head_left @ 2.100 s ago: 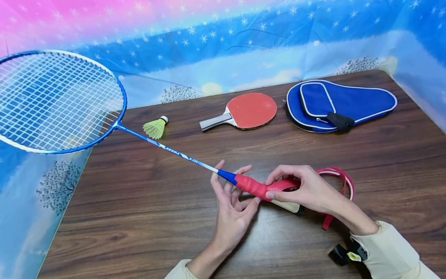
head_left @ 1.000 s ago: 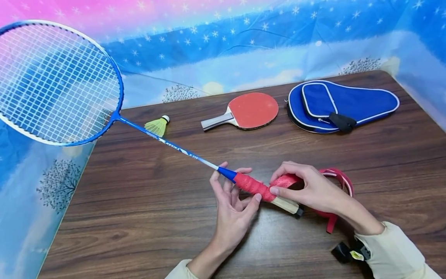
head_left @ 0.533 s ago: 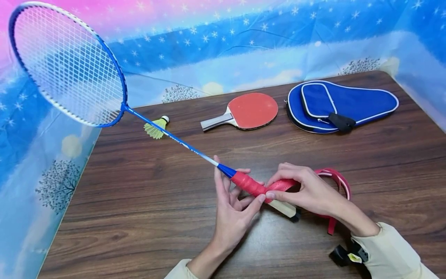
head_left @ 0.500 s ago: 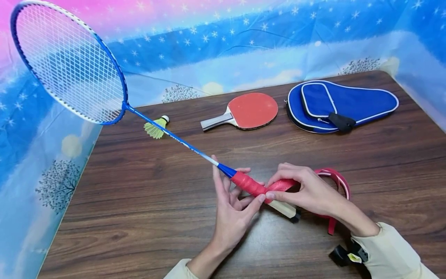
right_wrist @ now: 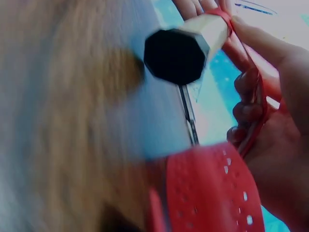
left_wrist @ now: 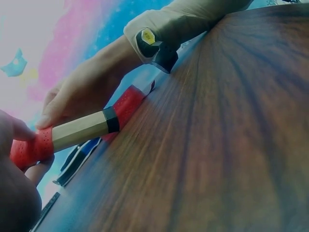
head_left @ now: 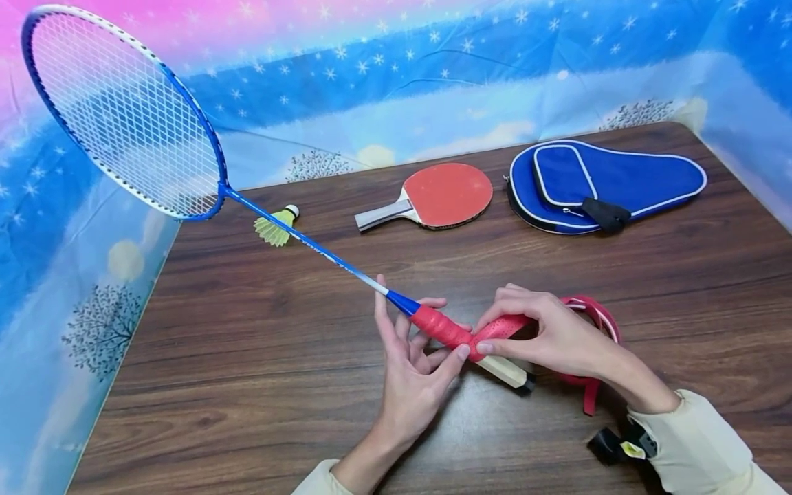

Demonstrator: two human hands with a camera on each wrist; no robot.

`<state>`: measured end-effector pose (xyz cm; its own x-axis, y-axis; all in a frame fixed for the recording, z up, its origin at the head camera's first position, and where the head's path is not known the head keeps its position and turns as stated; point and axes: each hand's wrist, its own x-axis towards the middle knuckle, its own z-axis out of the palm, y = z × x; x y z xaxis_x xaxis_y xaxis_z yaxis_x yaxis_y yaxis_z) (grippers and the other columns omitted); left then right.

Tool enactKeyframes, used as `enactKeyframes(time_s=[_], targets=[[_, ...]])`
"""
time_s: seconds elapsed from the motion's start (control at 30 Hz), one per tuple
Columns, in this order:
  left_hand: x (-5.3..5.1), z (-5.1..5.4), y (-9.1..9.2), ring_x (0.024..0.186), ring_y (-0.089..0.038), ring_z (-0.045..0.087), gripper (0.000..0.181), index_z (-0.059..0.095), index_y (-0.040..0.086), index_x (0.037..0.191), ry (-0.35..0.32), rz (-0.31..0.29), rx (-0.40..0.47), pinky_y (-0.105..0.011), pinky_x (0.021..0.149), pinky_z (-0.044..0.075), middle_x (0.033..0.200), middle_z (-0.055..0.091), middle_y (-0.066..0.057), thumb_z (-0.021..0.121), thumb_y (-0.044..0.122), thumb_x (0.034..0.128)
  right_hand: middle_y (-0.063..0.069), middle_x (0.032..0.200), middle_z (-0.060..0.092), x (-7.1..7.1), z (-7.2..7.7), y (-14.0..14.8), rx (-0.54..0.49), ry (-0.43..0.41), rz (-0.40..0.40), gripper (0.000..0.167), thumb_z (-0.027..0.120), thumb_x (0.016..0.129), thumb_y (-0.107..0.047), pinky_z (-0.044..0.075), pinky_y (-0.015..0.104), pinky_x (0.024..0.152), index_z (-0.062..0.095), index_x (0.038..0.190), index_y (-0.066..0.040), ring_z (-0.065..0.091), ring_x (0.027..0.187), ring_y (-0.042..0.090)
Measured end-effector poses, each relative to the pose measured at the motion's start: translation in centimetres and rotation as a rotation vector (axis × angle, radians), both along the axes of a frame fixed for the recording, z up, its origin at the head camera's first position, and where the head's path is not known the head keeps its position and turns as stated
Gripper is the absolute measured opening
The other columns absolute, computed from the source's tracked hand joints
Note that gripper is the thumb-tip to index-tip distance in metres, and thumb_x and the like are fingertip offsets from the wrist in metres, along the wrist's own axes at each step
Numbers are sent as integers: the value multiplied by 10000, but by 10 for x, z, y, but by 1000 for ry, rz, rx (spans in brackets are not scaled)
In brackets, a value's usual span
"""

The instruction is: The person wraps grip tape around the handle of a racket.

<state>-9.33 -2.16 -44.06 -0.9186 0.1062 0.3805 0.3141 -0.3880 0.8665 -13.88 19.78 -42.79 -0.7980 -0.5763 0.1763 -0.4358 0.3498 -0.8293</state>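
Red grip tape [head_left: 504, 327]: perforated, wound round the upper handle; loose length runs through the right hand [head_left: 566, 340] and loops beyond it.
Blue racket [head_left: 309, 243]: tilted over the table [head_left: 247, 385], head raised at upper left; lower handle [head_left: 504, 372] bare and pale, black end cap [head_left: 526, 385].
Left hand [head_left: 411, 375]: thumb and fingers grip the wrapped section from below.
Right-hand hold: thumb and fingers pinch the tape beside the last turn.
Shuttlecock [head_left: 272, 230]: yellow, on table, partly crossed by shaft.
Paddle [head_left: 448, 196]: red-faced, between shuttlecock and blue case [head_left: 650, 180].
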Motion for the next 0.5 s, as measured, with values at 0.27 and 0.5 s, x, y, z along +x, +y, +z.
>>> enactKeyframes(time_s=[0.27, 0.5], targets=[[-4, -11, -1, 1004, -485, 617, 1156, -84, 281, 1556, 41, -6, 22, -541, 805, 547, 1312, 443, -243, 651, -210, 811, -94, 913, 594, -2, 1, 3, -10, 3, -44, 208, 784, 851, -314, 462, 319, 654, 716, 1048, -303, 520, 873, 88], [-2, -5, -2, 1099, -477, 592, 1125, -110, 248, 1549, 57, -45, 18, -545, 830, 535, 1369, 425, -240, 606, -231, 827, -92, 920, 603, 1, 2, 0, 18, -40, -33, 227, 773, 861, -329, 473, 302, 665, 710, 1078, -348, 538, 864, 108]])
